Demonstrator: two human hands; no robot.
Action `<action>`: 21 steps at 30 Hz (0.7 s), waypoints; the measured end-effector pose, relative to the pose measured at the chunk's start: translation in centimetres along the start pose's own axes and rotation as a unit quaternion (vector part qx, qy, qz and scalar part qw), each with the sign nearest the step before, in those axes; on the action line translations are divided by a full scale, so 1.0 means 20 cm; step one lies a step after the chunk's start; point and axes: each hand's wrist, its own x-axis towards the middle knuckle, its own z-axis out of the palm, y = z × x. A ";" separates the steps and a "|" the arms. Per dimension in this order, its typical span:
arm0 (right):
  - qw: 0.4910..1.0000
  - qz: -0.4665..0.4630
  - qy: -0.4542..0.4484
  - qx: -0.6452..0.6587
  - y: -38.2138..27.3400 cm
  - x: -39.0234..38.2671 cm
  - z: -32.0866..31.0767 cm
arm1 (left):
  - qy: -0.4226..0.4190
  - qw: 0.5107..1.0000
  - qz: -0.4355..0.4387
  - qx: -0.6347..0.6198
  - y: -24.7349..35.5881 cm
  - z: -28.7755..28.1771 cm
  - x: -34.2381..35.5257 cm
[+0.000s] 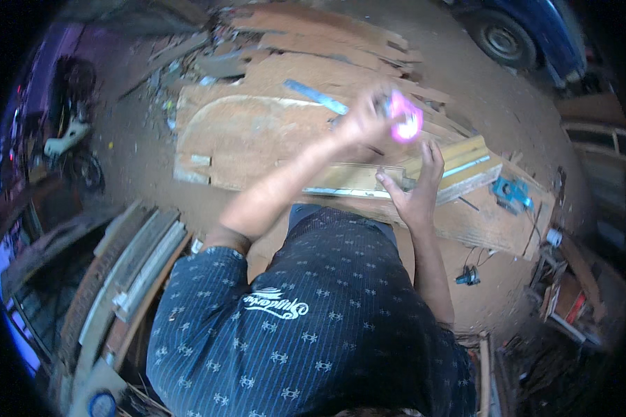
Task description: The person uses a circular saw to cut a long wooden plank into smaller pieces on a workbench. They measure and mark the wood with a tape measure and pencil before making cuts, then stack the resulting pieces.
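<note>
My left hand [364, 121] is raised over the wooden work surface [250, 135], smeared by motion. Its fingers are closed round a small blurred thing [405, 117] that shows bright pink and white; its kind cannot be made out. My right hand [419, 191] is lower and to the right, thumb and fingers apart. The thumb tip is at a narrow wooden strip [355, 175] with a pale front edge, lying crosswise before me. Beside this hand, angled to the right, is a yellowish grooved wooden piece [459, 163]. A flat blue bar [316, 96] lies beyond my left hand.
A teal power tool [513, 193] sits at the right end of the boards. Lower down is a small black object [467, 276] with a cord. Long timbers [129, 271] are stacked at left. A blue vehicle [528, 35] and a motorbike [73, 142] stand further off.
</note>
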 end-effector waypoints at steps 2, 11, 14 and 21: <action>0.993 -0.047 -0.104 -0.041 -0.02 0.03 0.04 | -0.034 0.983 -0.157 -0.083 -0.15 0.10 -0.35; 0.910 0.033 -0.406 0.074 0.18 -0.16 0.41 | 0.016 0.859 -0.355 -0.367 -0.71 -0.04 -0.95; 0.893 0.083 -0.436 0.080 0.35 -0.15 0.47 | 0.091 0.923 -0.341 -0.156 -0.87 -0.24 -1.05; 0.872 0.177 -0.455 -0.033 0.90 -0.11 0.14 | 0.373 0.852 -0.369 0.015 -1.59 -0.65 -1.38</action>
